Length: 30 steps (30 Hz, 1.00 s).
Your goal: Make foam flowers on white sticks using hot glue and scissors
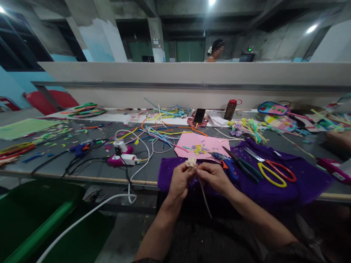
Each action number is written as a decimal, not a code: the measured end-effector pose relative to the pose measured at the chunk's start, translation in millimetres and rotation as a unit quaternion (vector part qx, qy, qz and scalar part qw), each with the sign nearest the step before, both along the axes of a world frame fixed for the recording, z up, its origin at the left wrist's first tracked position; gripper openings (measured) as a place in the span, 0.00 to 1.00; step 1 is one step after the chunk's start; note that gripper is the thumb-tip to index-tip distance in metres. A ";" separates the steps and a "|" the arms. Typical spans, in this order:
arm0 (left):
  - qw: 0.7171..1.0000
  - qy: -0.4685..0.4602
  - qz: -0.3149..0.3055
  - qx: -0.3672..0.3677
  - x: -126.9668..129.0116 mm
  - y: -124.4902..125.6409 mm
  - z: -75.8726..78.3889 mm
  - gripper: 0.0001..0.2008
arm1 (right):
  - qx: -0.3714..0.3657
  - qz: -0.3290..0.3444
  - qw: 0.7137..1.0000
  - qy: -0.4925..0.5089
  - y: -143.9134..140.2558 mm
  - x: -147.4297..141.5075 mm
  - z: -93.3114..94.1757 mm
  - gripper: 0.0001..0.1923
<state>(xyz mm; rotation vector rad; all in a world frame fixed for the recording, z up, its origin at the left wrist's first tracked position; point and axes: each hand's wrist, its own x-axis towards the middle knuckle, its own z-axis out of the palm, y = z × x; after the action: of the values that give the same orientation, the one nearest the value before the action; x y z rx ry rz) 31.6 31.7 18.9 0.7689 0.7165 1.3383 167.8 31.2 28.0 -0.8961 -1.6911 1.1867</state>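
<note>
Cream flower, a small bud of folded material, sits pinched between my two hands just above the near edge of the table, in front of my lap. My left hand is clenched around its base, fingers curled in, and my right hand grasps the thin pale stem that hangs down and toward me from the bud. Both hands touch each other at the fingertips, directly under the flower.

I see a grey worktable running left to right, littered with coloured scraps and pipe cleaners. A purple cloth lies under and to the right of my hands, with scissors on it. A pink sheet lies just beyond the flower. Left of that are a white power strip and a blue glue gun. Farther off stand a phone and a dark bottle against a low grey partition, in a dim concrete room with ceiling lights.
</note>
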 end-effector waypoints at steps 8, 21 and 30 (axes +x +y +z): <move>0.999 0.027 -0.020 0.023 3.2 -2.3 1.5 0.12 | -0.092 0.054 0.991 0.076 1.1 2.1 -0.8 0.14; 0.999 0.027 -0.014 -0.034 3.5 2.7 -2.7 0.14 | -0.163 0.070 0.974 0.143 2.0 3.9 -3.7 0.12; 0.999 0.043 -0.002 0.012 6.4 -5.7 -12.7 0.10 | -0.011 0.045 0.999 0.015 -7.4 9.2 -6.6 0.14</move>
<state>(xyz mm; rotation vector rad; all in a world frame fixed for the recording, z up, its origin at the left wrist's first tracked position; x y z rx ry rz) 38.0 25.9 6.2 0.8502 0.7670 1.3190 177.0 23.8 21.4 -0.8188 -1.7137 1.2754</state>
